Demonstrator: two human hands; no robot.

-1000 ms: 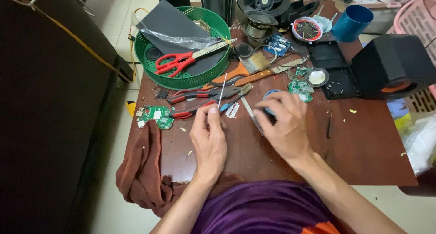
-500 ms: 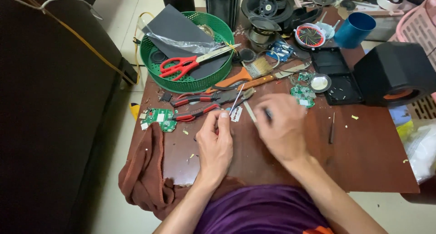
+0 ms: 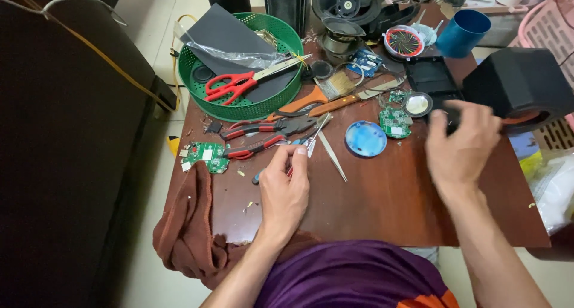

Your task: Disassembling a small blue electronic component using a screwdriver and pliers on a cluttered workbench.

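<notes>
A brown table [image 3: 382, 206] fills the view, cluttered along its far half. At its right end sits a black speaker box [image 3: 520, 84], and the right hand [image 3: 460, 149] is raised beside it, fingers spread and loosely curled toward the box's lower left corner; motion blur hides whether the fingertips touch it, and I cannot tell if they hold anything. At the far left stands a round green basket [image 3: 245, 108] holding a grey sheet [image 3: 224, 39] and red scissors [image 3: 230, 86]. A brown cloth [image 3: 191, 236] hangs off the near left edge. Toward the back right is a blue cup [image 3: 461, 32].

The left hand [image 3: 284, 191] rests on the table near the middle, thumb and forefinger pinched shut on a small white part [image 3: 310, 146] with a thin wire [image 3: 318, 129] rising from it toward the pliers. Just left of that hand lie 2 red-handled pliers [image 3: 263, 129], and beyond them a brush [image 3: 323, 93] with an orange handle. A green board [image 3: 206, 155] lies by the cloth, a second green board [image 3: 393, 120] sits between the hands, and a blue disc [image 3: 366, 138] lies just beside it. Tweezers [image 3: 332, 155] lie on the wood just right of the left hand's fingertips.
</notes>
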